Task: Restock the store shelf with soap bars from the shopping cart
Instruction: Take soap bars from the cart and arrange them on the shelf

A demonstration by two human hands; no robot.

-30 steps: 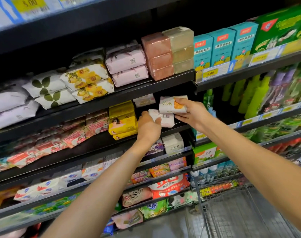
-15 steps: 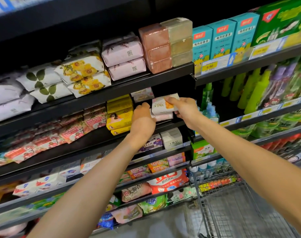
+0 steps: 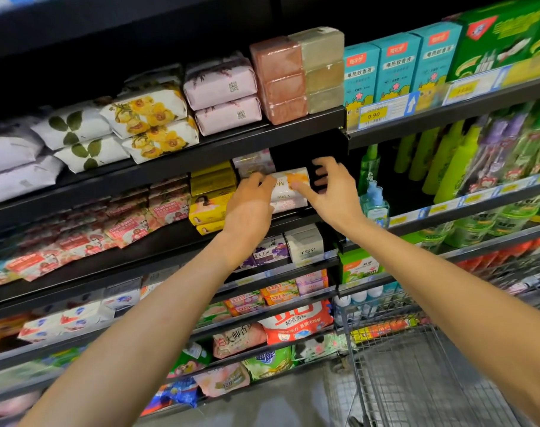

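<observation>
left hand (image 3: 249,201): fingers relaxed, touching soap stack (image 3: 288,195) | right hand (image 3: 330,189): fingers spread, thumb on top bar (image 3: 293,179) | cart (image 3: 416,380): lower right

shopping cart (image 3: 416,365) cut off; far-left packs (image 3: 3,272) blurred
</observation>
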